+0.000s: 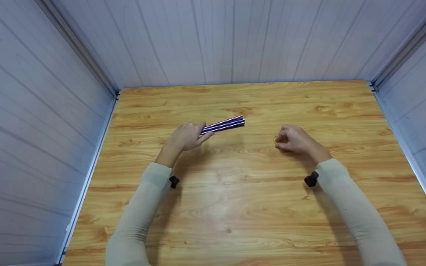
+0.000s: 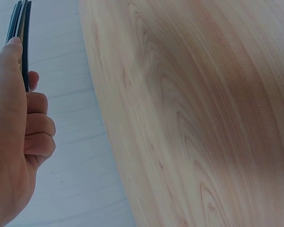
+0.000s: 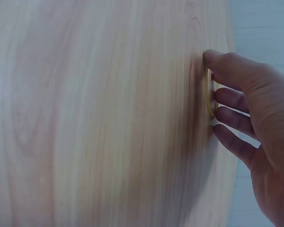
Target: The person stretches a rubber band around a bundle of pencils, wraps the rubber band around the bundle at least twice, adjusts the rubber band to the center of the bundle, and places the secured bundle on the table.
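Observation:
My left hand (image 1: 189, 136) grips a bundle of thin, dark, shiny sticks (image 1: 225, 125) above the table, and their far ends fan out a little to the right. In the left wrist view the fingers curl around the sticks (image 2: 24, 45), hiding their lower part. Down at the table on the right, my right hand (image 1: 295, 139) holds a thin yellow rubber band (image 3: 208, 94) between its thumb and bent fingers. The band's loop sticks out just past the fingertips, partly covered by them.
A wood-grain tabletop (image 1: 220, 207) lies beneath both hands. Pale panel walls stand at the back (image 1: 213, 44), at the left (image 1: 31, 140) and at the right. A small black device (image 1: 311, 179) sits at the right wrist, another (image 1: 174, 181) at the left.

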The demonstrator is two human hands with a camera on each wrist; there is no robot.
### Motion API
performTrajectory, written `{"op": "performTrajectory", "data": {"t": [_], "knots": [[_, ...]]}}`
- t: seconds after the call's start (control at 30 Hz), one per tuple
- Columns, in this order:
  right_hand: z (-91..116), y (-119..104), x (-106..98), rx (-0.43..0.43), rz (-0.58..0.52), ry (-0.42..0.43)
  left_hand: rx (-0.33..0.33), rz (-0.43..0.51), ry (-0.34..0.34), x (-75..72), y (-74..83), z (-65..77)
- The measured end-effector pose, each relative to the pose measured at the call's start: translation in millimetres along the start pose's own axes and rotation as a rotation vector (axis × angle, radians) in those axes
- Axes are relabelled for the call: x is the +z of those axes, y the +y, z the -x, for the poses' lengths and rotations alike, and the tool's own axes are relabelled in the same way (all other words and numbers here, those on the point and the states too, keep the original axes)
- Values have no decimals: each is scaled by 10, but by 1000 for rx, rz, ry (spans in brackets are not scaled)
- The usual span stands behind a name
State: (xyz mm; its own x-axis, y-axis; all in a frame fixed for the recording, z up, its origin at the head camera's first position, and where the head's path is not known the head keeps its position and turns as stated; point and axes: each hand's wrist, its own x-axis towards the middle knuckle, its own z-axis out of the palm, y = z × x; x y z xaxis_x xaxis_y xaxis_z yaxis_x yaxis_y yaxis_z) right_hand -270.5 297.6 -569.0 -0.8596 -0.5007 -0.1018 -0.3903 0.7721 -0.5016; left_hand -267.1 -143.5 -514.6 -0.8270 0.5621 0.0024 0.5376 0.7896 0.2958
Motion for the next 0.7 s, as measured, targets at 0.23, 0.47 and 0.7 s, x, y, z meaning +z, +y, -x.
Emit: {"op": "performTrajectory", "data": {"t": [0.23, 0.47, 0.7], "knots": [[-13, 6, 27, -23, -3, 32, -8, -11, -3, 19, -3, 8], [-18, 32, 56, -49, 14, 72, -31, -33, -22, 7, -4, 7], [-3, 43, 91, -34, -53, 150, -20, -20, -37, 11, -16, 21]]}}
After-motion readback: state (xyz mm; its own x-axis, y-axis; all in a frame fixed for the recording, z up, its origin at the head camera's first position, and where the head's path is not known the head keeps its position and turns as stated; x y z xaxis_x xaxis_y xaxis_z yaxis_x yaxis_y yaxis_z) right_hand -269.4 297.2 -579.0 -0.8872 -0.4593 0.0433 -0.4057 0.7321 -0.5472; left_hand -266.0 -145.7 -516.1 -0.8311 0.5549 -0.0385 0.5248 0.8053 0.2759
